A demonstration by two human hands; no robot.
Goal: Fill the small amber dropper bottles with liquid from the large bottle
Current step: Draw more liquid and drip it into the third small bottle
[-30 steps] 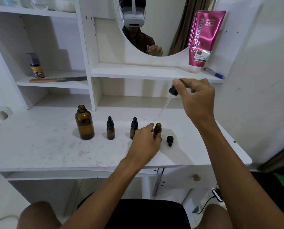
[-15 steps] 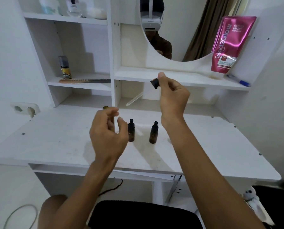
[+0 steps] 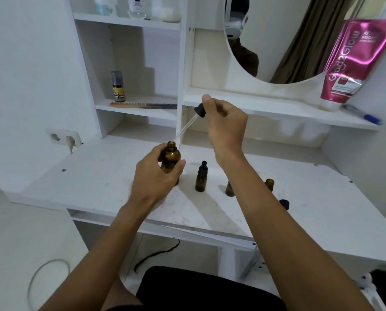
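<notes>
My left hand grips the large amber bottle, uncapped, just above the white desk. My right hand pinches the black bulb of a glass dropper; its tip points down-left, just above the large bottle's mouth. One small amber bottle with its black dropper cap stands to the right. A second small bottle is partly hidden behind my right forearm. A third, open small bottle and a loose black cap show past the forearm.
A shelf unit with a round mirror rises behind the desk. A pink tube and a blue pen lie on the right shelf, a small bottle and a comb on the left shelf. A wall socket sits left.
My left hand left the open small bottle, moved left and now grips the large bottle. My right hand carried the dropper left to the large bottle's mouth. The view shifted left.
</notes>
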